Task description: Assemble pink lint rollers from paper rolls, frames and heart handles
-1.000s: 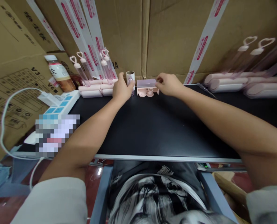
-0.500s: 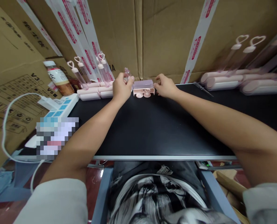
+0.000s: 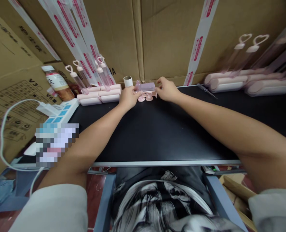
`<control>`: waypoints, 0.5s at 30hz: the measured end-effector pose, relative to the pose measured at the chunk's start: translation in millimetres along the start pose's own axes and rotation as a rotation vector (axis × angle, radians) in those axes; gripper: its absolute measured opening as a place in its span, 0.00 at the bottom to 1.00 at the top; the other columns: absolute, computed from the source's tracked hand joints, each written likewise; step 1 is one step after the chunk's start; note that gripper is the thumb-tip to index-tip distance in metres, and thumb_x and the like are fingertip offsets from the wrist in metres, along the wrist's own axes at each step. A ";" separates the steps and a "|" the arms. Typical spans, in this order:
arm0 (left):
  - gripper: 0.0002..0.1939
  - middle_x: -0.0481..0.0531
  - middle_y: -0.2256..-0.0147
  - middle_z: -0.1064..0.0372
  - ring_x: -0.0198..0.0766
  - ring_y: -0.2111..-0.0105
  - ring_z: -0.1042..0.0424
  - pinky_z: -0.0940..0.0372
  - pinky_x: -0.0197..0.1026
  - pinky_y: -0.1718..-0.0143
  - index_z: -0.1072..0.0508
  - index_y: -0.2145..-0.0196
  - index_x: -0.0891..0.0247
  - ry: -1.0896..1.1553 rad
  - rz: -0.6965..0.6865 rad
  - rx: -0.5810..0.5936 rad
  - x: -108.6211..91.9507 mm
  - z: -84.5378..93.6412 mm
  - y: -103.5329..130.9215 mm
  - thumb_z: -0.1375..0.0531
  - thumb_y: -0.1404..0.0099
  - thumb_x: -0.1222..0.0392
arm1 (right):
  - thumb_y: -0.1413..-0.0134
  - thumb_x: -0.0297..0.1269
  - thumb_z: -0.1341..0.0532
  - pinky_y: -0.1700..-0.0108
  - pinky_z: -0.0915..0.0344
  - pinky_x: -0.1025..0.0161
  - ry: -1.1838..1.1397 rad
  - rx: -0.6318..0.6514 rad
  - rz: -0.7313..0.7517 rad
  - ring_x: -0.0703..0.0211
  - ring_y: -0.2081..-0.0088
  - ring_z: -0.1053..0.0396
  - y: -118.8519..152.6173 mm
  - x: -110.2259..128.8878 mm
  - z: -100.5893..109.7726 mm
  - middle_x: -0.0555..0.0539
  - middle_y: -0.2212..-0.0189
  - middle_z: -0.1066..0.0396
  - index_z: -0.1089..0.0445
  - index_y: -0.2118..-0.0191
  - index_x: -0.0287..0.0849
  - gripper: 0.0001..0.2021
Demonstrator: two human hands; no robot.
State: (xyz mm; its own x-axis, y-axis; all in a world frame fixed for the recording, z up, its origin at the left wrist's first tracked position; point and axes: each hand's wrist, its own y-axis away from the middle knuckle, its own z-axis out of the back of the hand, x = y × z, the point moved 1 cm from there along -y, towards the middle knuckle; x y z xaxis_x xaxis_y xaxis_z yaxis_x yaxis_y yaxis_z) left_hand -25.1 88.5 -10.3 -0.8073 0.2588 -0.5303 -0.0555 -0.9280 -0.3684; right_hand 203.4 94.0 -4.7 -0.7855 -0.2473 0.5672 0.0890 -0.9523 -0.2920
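A translucent lilac block (image 3: 147,87) lies at the back of the black table. Just in front of it is a small pink plastic tray (image 3: 153,94), with round pink caps (image 3: 149,97) at its near side. My left hand (image 3: 129,98) is closed at the left end of these parts, thumb and fingers pinching a pink piece there. At the right end, my right hand (image 3: 167,90) has curled fingers and a thumb gripping the tray's edge. The fingertips of both hands are partly hidden. A white tube (image 3: 128,82) stands just behind my left hand.
Pink cases with heart-topped clear tubes stand at left (image 3: 89,99) and right (image 3: 229,84). A screwdriver-like tool (image 3: 207,91) lies by the right cases. Further left are a bottle (image 3: 58,83), a power strip (image 3: 71,108) and a cable. Cardboard (image 3: 167,42) walls the back.
My left hand has lowered and moved onto the left end of the pink parts; the clear piece it held upright now sits beside the block. The white tube has come into view.
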 end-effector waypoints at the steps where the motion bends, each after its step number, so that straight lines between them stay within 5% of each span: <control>1: 0.16 0.56 0.60 0.16 0.46 0.56 0.19 0.28 0.43 0.54 0.17 0.51 0.63 -0.001 -0.002 0.003 0.2 -0.9 -0.3 0.32 0.30 0.51 | 0.34 0.36 0.39 0.46 0.28 0.49 0.004 0.000 0.003 0.41 0.51 0.21 0.3 0.3 0.2 0.36 0.54 0.17 0.30 0.38 0.40 0.21; 15: 0.24 0.59 0.58 0.16 0.49 0.53 0.18 0.26 0.45 0.49 0.20 0.41 0.64 0.034 0.025 -0.013 -3.8 3.8 5.3 0.31 0.29 0.50 | 0.36 0.31 0.38 0.46 0.27 0.50 -0.001 0.005 0.017 0.41 0.49 0.19 0.3 -1.1 7.1 0.37 0.54 0.16 0.31 0.35 0.37 0.25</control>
State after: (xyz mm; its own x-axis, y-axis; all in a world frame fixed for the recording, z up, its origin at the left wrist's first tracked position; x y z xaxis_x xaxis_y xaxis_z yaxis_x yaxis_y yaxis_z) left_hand -24.5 81.6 -7.3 -0.7877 0.2445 -0.5655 -0.0275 -0.9309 -0.3642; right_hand 208.6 92.6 0.0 -0.7835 -0.2638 0.5626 0.1058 -0.9488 -0.2975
